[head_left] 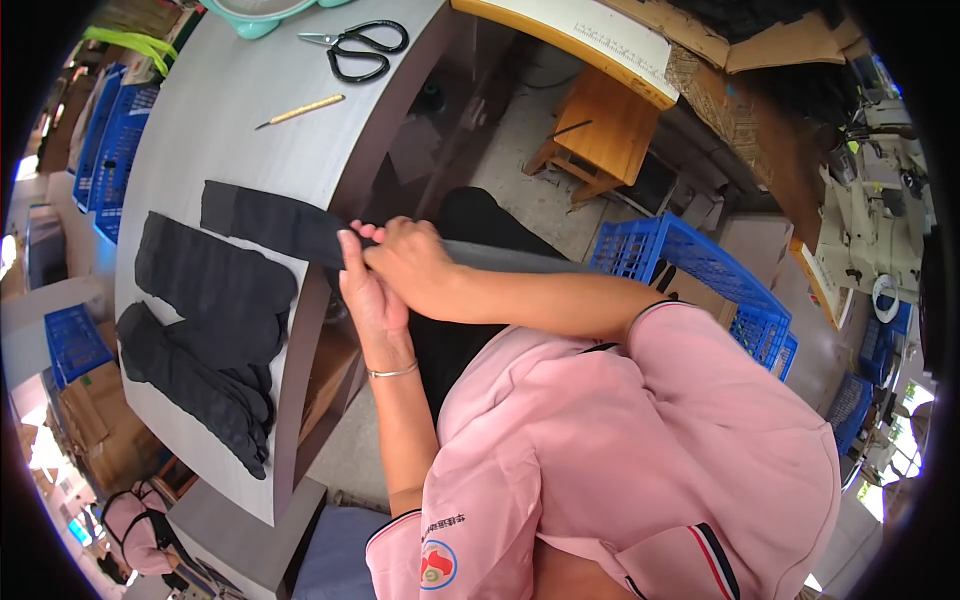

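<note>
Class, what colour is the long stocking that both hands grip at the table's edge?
Black stocking, clearest in the head view.

Bare grey table (220,110) between scissors (358,48), pencil (300,110) and sock pile (210,330)

Grey desk (230,110) with dark socks and tools on it

A long dark grey sock (270,222) lies across the desk's right edge; left of it, a flat dark sock (210,275), then a pile of dark socks (200,375) nearer. At the far end lie black-handled scissors (358,48), a thin yellow pencil-like stick (300,110) and a pale green plastic basin (262,12).
</note>
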`<action>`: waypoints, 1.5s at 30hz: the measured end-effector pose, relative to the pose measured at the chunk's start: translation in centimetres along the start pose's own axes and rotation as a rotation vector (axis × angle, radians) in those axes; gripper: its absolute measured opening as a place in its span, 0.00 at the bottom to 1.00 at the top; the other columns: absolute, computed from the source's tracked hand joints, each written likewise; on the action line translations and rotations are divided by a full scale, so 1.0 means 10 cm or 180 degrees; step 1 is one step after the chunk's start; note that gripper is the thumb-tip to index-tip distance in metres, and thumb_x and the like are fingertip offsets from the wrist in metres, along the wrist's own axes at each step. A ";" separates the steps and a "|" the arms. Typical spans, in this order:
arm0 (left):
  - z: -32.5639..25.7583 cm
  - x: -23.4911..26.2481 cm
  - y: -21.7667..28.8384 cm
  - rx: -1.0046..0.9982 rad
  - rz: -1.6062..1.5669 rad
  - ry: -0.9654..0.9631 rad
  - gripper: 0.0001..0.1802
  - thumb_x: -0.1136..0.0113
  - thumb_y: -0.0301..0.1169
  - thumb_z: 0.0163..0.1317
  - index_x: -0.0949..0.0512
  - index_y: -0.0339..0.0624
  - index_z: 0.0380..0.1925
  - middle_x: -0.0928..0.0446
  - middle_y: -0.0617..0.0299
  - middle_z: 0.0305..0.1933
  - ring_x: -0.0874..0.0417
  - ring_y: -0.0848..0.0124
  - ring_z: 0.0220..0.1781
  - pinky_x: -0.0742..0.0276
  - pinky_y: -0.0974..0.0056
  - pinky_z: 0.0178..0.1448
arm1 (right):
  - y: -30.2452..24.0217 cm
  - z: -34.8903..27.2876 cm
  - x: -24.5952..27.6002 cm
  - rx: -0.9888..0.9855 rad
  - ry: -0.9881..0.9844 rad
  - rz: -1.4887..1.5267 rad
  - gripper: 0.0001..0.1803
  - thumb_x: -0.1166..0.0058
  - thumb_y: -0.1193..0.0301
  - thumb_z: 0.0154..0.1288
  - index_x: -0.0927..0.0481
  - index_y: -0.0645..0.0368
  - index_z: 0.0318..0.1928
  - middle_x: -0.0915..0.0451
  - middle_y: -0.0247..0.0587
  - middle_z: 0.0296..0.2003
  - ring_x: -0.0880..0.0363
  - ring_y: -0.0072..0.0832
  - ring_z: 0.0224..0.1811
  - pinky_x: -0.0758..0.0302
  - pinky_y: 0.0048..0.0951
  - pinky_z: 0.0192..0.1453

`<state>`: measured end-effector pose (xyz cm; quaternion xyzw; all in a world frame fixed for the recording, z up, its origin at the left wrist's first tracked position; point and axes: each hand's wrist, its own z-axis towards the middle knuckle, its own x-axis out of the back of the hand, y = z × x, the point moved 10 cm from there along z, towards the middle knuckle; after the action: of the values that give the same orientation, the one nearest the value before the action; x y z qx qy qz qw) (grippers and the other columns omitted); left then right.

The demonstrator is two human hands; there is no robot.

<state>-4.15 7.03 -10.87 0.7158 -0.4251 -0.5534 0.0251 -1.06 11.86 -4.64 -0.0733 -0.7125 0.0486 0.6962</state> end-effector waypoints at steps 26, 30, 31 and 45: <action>-0.04 -0.06 0.16 -0.0256 0.0002 0.0063 0.24 0.45 0.44 0.73 0.30 0.35 0.58 0.21 0.50 0.56 0.20 0.61 0.58 0.25 0.53 0.67 | 0.22 -0.36 0.07 0.0047 0.0029 -0.0042 0.23 0.41 0.65 0.61 0.26 0.45 0.57 0.22 0.64 0.46 0.17 0.40 0.44 0.21 0.41 0.34; 0.00 -0.02 0.08 -0.0251 0.0103 0.0194 0.21 0.43 0.41 0.73 0.28 0.35 0.53 0.20 0.55 0.47 0.19 0.66 0.48 0.22 0.55 0.61 | 0.19 -0.31 0.02 -0.0213 -0.0019 -0.0426 0.20 0.40 0.65 0.58 0.22 0.49 0.53 0.20 0.62 0.48 0.16 0.39 0.40 0.20 0.38 0.35; 0.01 -0.03 0.09 -0.0326 0.0120 0.0137 0.20 0.43 0.42 0.73 0.28 0.35 0.52 0.21 0.57 0.44 0.20 0.67 0.47 0.22 0.56 0.61 | 0.14 -0.17 0.02 -0.0156 0.0062 -0.0413 0.20 0.40 0.65 0.58 0.22 0.49 0.53 0.20 0.62 0.48 0.16 0.39 0.40 0.20 0.38 0.35; 0.01 0.01 0.09 -0.0415 0.0090 0.0207 0.21 0.46 0.44 0.74 0.27 0.33 0.48 0.20 0.53 0.43 0.18 0.64 0.47 0.22 0.56 0.61 | 0.23 -0.34 0.19 -0.0302 0.0411 -0.0155 0.27 0.39 0.68 0.57 0.26 0.32 0.58 0.24 0.52 0.36 0.20 0.30 0.31 0.28 0.28 0.27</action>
<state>-4.80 6.46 -10.52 0.7242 -0.3972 -0.5559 0.0932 2.38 14.30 -3.04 -0.0919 -0.6691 -0.0070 0.7374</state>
